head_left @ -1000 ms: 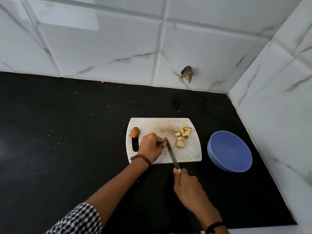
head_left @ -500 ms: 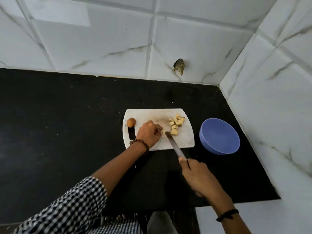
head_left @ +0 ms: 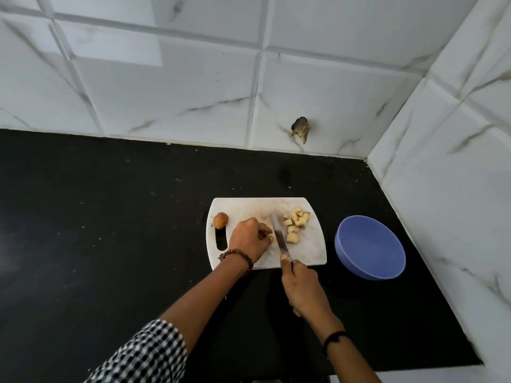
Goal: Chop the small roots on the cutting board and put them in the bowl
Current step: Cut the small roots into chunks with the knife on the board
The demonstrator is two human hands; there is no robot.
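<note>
- Left hand (head_left: 250, 239) is pinning a root piece (head_left: 271, 239) on the cutting board (head_left: 309, 252), fingers curled over it; the piece is mostly hidden.
- Right hand (head_left: 301, 288) is gripping the knife (head_left: 279, 236), blade just beside the left fingertips.
- Judgement: tuck the fingertips back and drop the blade straight.
- Chopped pieces (head_left: 296, 223) are lying right of the blade, a whole root (head_left: 220, 220) at the board's left edge, and the blue bowl (head_left: 370, 247) is standing empty beside the board.
- Black speckled worktop (head_left: 110, 217); white tiled walls (head_left: 166, 92) are meeting in a corner.

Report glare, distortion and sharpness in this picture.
Head view: a pale glare patch lies on the wall tiles; head view: the wide lens bends the tile joints; head view: the black countertop is dim, while the knife and chopped pieces look sharp.
</note>
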